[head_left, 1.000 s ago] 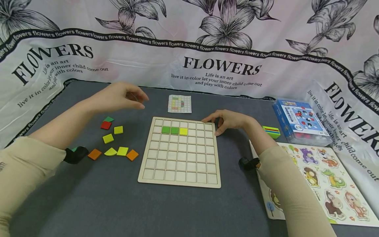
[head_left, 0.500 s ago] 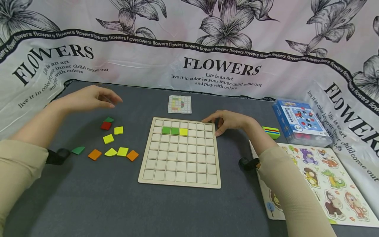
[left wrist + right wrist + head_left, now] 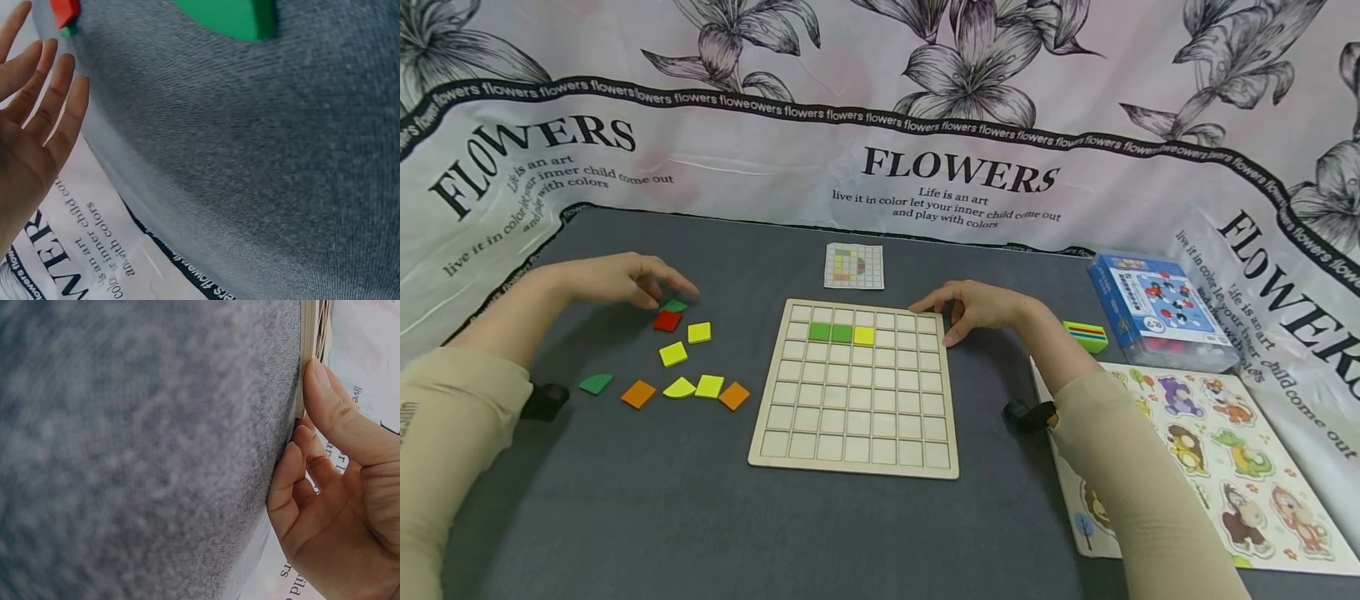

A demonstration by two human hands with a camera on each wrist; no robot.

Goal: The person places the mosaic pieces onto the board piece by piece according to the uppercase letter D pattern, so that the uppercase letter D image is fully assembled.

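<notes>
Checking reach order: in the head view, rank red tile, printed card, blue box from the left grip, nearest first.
1. Red tile: just below the left grip.
2. Printed card: rightward, behind the grid board.
3. Blue box: far right.

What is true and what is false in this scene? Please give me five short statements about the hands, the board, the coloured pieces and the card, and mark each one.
1. The right hand touches the grid board at a corner. True.
2. The left hand pinches a piece. False: its fingers are open and hold nothing, near a red piece and a green piece.
3. Two green squares and one yellow square sit side by side in the board. True.
4. The pattern card lies on the board. False: it lies on the dark cloth, beyond the board's far edge.
5. Both orange squares lie off the board. True.
</notes>
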